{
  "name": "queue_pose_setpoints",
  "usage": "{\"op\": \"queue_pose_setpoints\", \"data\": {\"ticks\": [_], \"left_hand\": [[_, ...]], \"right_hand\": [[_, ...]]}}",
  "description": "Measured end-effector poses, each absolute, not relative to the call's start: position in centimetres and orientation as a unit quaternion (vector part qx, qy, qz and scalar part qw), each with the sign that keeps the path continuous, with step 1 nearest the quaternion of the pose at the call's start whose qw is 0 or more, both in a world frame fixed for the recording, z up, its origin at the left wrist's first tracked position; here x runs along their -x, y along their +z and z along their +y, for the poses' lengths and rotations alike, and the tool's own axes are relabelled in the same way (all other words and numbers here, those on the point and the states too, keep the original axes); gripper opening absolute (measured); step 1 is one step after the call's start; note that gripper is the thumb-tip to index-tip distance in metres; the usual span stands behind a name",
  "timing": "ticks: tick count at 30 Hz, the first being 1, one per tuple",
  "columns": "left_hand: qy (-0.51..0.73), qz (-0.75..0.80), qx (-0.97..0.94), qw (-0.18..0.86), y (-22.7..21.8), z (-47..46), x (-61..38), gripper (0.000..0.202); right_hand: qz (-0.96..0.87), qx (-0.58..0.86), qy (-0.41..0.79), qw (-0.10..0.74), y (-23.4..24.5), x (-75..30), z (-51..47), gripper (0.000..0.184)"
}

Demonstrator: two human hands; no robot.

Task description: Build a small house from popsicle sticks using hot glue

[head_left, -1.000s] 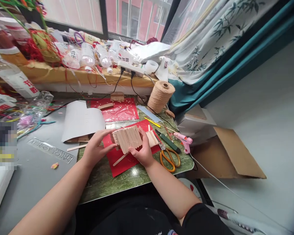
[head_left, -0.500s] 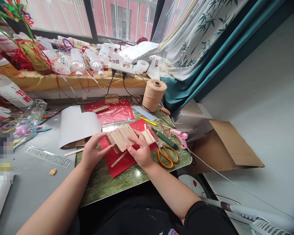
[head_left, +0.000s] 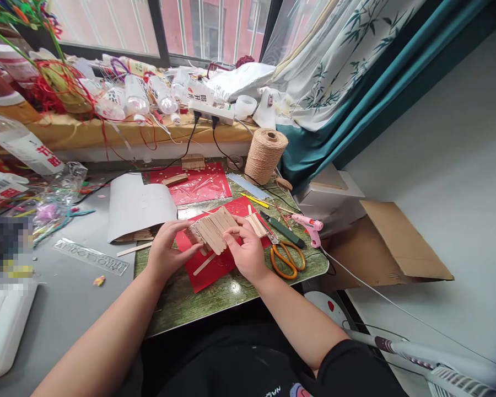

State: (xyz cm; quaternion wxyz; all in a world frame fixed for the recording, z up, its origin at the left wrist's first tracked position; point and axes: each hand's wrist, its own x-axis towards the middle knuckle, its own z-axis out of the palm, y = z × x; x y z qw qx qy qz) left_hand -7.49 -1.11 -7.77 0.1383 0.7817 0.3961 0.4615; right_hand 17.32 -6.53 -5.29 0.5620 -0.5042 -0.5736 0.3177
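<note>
Both my hands hold a small structure of glued wooden craft sticks (head_left: 212,228) above a red paper sheet (head_left: 215,264) on a green mat (head_left: 198,298). My left hand (head_left: 167,255) grips its left end, thumb and fingers closed around it. On its right side sits my right hand (head_left: 248,251), fingers curled over the sticks. A loose stick (head_left: 204,264) lies on the red sheet under the structure. A smaller stick panel (head_left: 256,225) rests just right of my right hand.
Orange-handled scissors (head_left: 287,259), a green knife (head_left: 283,230) and a pink glue gun (head_left: 310,227) lie right of my hands. A twine spool (head_left: 265,156) stands behind. White folded card (head_left: 138,204), a clear ruler (head_left: 91,256), bottles and clutter fill the left and sill. A cardboard box (head_left: 392,253) sits right.
The stick structure has been tilted flatter and lowered slightly between my hands; my right fingers shifted over its top. The camera view shifted a little.
</note>
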Motion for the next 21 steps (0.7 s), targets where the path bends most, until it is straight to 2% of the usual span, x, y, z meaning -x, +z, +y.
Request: {"op": "queue_pose_setpoints", "data": {"ticks": [5,16,21], "left_hand": [[0.462,0.411,-0.775,0.132,-8.0,-1.1,7.4,0.051],[0.466,0.456,-0.744,0.146,-7.5,-0.8,7.8,0.043],[0.462,0.459,-0.742,0.158,-7.4,-0.6,7.8,0.04]], "right_hand": [[-0.578,0.507,0.298,0.566,-5.0,-17.9,-6.1,0.02],[-0.398,0.476,0.252,0.743,-1.7,-26.1,-4.8,0.027],[-0.391,0.472,0.242,0.752,-1.6,-29.4,-5.3,0.038]]}}
